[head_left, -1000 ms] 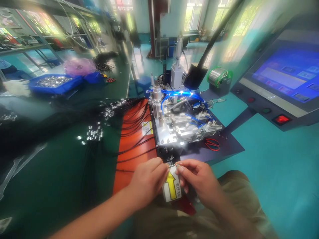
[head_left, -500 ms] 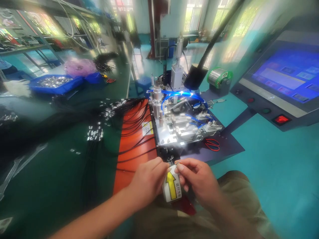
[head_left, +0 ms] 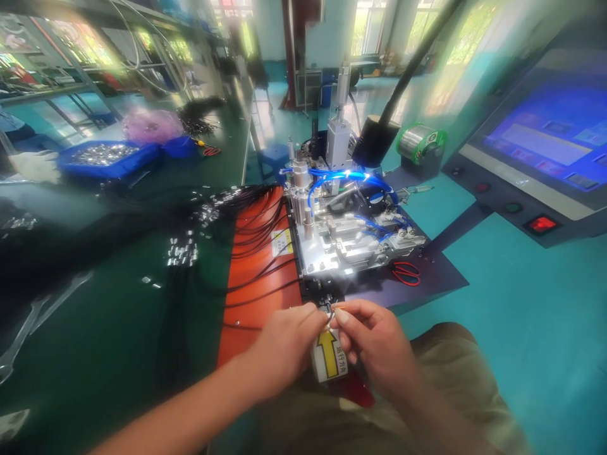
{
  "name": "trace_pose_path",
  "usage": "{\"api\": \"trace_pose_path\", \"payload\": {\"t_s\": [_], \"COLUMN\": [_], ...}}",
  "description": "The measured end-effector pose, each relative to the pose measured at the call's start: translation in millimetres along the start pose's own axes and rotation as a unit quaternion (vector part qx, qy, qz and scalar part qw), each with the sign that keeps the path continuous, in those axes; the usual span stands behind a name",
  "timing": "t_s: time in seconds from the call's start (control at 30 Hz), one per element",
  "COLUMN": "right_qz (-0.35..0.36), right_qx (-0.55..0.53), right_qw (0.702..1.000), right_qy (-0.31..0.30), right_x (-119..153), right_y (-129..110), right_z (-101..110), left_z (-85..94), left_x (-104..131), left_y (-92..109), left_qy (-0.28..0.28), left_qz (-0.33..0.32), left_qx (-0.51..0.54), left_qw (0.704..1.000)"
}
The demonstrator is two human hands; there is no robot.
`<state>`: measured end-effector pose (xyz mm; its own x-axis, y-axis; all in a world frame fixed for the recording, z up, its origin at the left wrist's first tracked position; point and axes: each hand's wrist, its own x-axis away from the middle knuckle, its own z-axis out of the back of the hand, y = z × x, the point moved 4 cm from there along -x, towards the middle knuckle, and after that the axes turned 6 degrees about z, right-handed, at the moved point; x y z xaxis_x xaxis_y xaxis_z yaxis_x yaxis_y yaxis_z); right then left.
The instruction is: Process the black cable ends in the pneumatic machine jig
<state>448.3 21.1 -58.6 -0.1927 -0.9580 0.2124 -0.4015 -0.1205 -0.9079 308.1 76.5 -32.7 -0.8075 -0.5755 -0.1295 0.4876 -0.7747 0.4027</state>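
My left hand [head_left: 294,338] is closed, its thumb and finger pinching the end of a thin black cable [head_left: 331,315]. Right beside it, my right hand [head_left: 375,338] is also closed in a pinch, on the fine wires [head_left: 339,308] at that cable end; an orange strand shows at the fingertips. The fingers partly cover the wires, so their exact number cannot be made out. Just under both hands is a white label with a yellow arrow [head_left: 328,355]. Directly ahead stands a metal bench machine [head_left: 351,243] with blue air tubes.
Black cables lie across an orange plate [head_left: 258,278] at the machine's left. On the green table are a wrench [head_left: 33,332] and a blue tray of metal parts [head_left: 107,157]. Red-handled scissors [head_left: 406,273], a solder spool [head_left: 421,145] and a control screen [head_left: 545,142] are at the right.
Both hands stay together in nearly the same place, with the fingers shifting slightly. More of the dark cable end shows between the fingertips. The view has moved a little.
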Motion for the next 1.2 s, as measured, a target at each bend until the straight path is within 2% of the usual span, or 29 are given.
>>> {"api": "trace_pose_path", "payload": {"t_s": [0.17, 0.3, 0.4, 0.53, 0.7, 0.87, 1.2], "right_qz": [0.002, -0.003, -0.012, -0.007, -0.014, -0.006, 0.010], "right_qx": [0.028, 0.070, 0.127, 0.209, 0.234, 0.264, 0.324], "right_qw": [1.000, 0.996, 0.988, 0.974, 0.968, 0.957, 0.934], "right_qy": [-0.012, -0.060, -0.089, -0.087, -0.092, -0.119, -0.151], "right_x": [-1, -4, -7, -12, -16, -17, -21], "right_y": [-1, -13, -23, -31, -28, -24, -32], "right_z": [3, 10, 18, 26, 27, 26, 23], "left_z": [0.6, 3.4, 3.7, 3.3, 0.4, -3.6, 1.1], "left_x": [-1, -1, -1, -1, 1, 3, 0], "left_y": [-1, -3, -2, -1, -3, -4, -3], "left_qy": [-0.013, -0.007, -0.003, 0.012, 0.022, 0.008, -0.026], "left_qz": [0.013, 0.019, 0.012, 0.003, -0.002, -0.001, 0.005], "left_qx": [-0.023, -0.031, -0.040, -0.058, -0.070, -0.083, -0.099], "left_qw": [1.000, 0.999, 0.999, 0.998, 0.997, 0.996, 0.995]}}
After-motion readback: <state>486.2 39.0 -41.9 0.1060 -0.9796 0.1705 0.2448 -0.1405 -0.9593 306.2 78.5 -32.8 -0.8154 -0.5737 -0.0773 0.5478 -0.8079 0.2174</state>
